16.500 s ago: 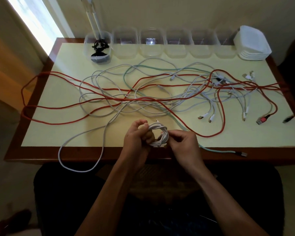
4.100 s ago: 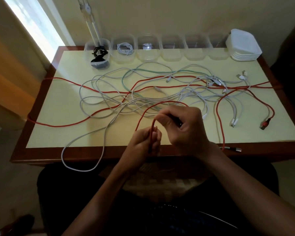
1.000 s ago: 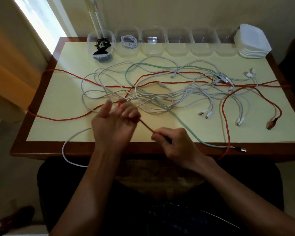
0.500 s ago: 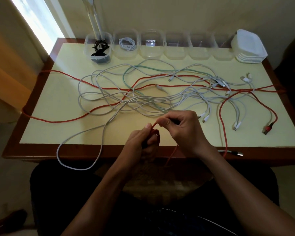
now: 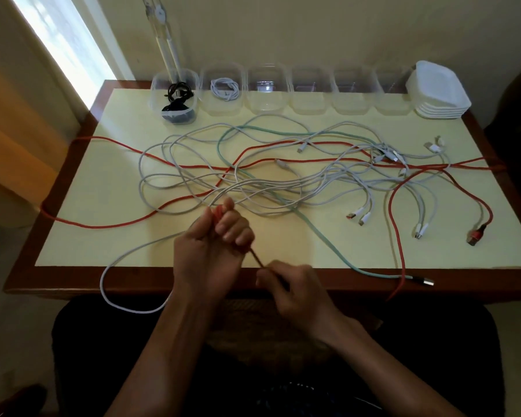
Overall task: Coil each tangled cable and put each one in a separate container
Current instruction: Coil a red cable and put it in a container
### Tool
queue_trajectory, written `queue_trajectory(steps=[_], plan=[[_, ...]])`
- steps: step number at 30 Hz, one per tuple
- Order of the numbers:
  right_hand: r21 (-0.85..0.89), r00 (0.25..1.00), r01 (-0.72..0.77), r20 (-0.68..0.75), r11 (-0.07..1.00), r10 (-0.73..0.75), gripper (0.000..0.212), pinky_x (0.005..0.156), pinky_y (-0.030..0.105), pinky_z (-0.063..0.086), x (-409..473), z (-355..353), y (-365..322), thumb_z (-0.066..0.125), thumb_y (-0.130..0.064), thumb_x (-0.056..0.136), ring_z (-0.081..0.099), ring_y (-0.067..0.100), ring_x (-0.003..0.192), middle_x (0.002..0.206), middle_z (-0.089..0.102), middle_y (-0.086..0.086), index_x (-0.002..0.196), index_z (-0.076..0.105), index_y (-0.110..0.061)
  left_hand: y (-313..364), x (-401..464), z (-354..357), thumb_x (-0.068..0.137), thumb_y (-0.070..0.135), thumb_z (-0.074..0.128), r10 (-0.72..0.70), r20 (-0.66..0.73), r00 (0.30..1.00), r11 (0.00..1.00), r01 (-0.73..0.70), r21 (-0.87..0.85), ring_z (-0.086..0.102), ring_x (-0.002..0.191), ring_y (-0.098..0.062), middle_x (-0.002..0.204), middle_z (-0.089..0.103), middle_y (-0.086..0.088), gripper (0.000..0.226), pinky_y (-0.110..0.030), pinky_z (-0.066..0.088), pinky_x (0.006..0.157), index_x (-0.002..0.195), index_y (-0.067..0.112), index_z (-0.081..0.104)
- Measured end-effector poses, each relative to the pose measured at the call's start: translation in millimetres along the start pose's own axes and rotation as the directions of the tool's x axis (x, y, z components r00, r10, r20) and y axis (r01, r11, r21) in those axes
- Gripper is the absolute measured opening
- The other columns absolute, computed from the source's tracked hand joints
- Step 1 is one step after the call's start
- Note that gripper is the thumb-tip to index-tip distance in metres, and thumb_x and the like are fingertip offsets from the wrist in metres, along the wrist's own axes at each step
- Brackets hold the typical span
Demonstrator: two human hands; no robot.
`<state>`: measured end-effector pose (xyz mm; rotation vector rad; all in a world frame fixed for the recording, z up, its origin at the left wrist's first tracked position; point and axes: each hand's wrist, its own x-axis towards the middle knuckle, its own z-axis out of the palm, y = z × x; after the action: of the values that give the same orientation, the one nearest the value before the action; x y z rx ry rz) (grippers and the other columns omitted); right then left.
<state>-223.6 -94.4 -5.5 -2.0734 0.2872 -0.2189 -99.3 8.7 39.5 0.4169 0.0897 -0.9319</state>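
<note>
Table point(image 5: 82, 236) edge: hands apart vs before; left hand point(image 5: 211, 251) grips red cable point(image 5: 254, 256) loops, right hand point(image 5: 295, 288) prob. pinches it.

The left hand point(image 5: 214, 245) is raised at frame centre, fingers curled round the red cable point(image 5: 254, 256); the right hand point(image 5: 295, 288), lower right of it, pinches the same strand

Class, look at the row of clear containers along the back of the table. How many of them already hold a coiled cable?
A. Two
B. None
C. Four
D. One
A: the leftmost container holds a black cable and the one beside it holds a white cable; no cable shows in the others.
</note>
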Motion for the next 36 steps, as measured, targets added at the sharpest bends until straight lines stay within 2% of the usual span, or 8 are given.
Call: queue_trajectory(steps=[4, 6, 11, 16, 22, 27, 32, 36], plan=[[0.174, 0.99, 0.076, 0.108, 0.982, -0.095, 0.023, 0.053, 0.032, 0.041, -19.9, -15.3, -34.1, 0.057, -0.029, 0.097, 0.057, 0.013, 0.057, 0.067, 0.063, -0.006, 0.085, 0.071, -0.016, 4.8, 4.9, -23.9, 0.103, 0.018, 0.034, 0.339, -0.117, 0.933, 0.604, -0.121, 0.788, 0.04, 0.051, -0.011, 0.055, 0.043, 0.005, 0.027, -0.029, 0.034, 0.054, 0.091, 0.007, 0.056], [0.15, 0.987, 0.163, -0.009, 0.975, -0.163, 0.027, 0.055, 0.031, 0.044, -14.8, -28.1, -46.4, 0.056, -0.031, 0.095, 0.06, 0.012, 0.058, 0.067, 0.065, -0.004, 0.079, 0.071, -0.015, -7.3, -4.2, -33.4, 0.098, 0.024, 0.042, 0.222, -0.037, 0.974, 0.453, -0.069, 0.889, 0.046, 0.054, -0.015, 0.058, 0.05, 0.001, 0.025, -0.03, 0.036, 0.056, 0.088, 0.007, 0.058], [0.06, 0.973, 0.13, -0.198, 0.99, -0.116, 0.031, 0.053, 0.02, 0.04, 21.8, -53.6, -33.8, 0.059, -0.025, 0.092, 0.053, 0.004, 0.053, 0.058, 0.059, -0.008, 0.068, 0.067, -0.008, -37.5, -29.0, -21.1, 0.093, 0.026, 0.039, -0.21, 0.082, 0.974, 0.678, 0.085, 0.73, 0.043, 0.049, -0.018, 0.054, 0.046, -0.006, 0.032, -0.026, 0.038, 0.052, 0.088, 0.0, 0.058], [0.073, 0.967, 0.03, -0.254, 0.997, -0.01, 0.031, 0.05, 0.022, 0.036, 36.5, -51.5, -11.3, 0.059, -0.033, 0.091, 0.048, 0.006, 0.049, 0.054, 0.057, -0.016, 0.067, 0.069, -0.016, -40.7, -24.9, -9.9, 0.091, 0.029, 0.043, -0.241, 0.142, 0.96, 0.884, 0.156, 0.44, 0.036, 0.042, -0.015, 0.05, 0.04, -0.005, 0.04, -0.024, 0.038, 0.046, 0.087, -0.007, 0.061], [0.128, 0.95, 0.009, -0.312, 0.992, 0.032, 0.056, 0.054, 0.037, 0.037, 36.2, -26.7, 5.3, 0.049, -0.049, 0.092, 0.044, 0.015, 0.053, 0.057, 0.053, 0.014, 0.066, 0.06, -0.001, -41.0, -19.9, 2.7, 0.095, 0.026, 0.036, -0.272, 0.069, 0.96, 0.942, 0.25, 0.224, 0.022, 0.037, -0.006, 0.043, 0.03, 0.006, 0.037, -0.021, 0.024, 0.039, 0.071, 0.009, 0.058], [0.129, 0.982, -0.072, -0.164, 0.989, 0.093, 0.039, 0.057, 0.026, 0.037, 12.8, 2.9, 6.3, 0.048, -0.042, 0.097, 0.047, 0.001, 0.056, 0.057, 0.052, -0.005, 0.066, 0.056, -0.02, -9.4, -5.8, 9.4, 0.101, 0.025, 0.031, -0.006, -0.096, 0.995, 0.998, 0.0, -0.062, 0.027, 0.043, -0.006, 0.052, 0.03, 0.008, 0.039, -0.019, 0.029, 0.043, 0.07, 0.014, 0.052], [0.159, 0.986, -0.055, 0.165, 0.986, 0.028, 0.032, 0.057, 0.027, 0.038, -10.2, -1.8, -15.1, 0.054, -0.03, 0.098, 0.051, 0.012, 0.058, 0.063, 0.057, 0.001, 0.07, 0.061, -0.019, 6.4, 0.7, -1.5, 0.102, 0.016, 0.031, 0.162, -0.143, 0.976, 0.956, -0.12, 0.267, 0.035, 0.054, -0.008, 0.063, 0.038, 0.006, 0.024, -0.021, 0.039, 0.054, 0.088, 0.014, 0.05], [0.23, 0.977, -0.032, 0.211, 0.973, -0.018, 0.032, 0.054, 0.029, 0.035, -0.7, -26.8, -38.7, 0.058, -0.027, 0.092, 0.046, 0.009, 0.055, 0.058, 0.054, 0.007, 0.069, 0.064, -0.005, -23.6, -8.9, -10.2, 0.104, 0.006, 0.032, 0.205, 0.031, 0.978, 0.557, -0.143, 0.818, 0.047, 0.059, -0.011, 0.066, 0.052, 0.004, 0.018, -0.023, 0.041, 0.058, 0.092, 0.008, 0.045]])
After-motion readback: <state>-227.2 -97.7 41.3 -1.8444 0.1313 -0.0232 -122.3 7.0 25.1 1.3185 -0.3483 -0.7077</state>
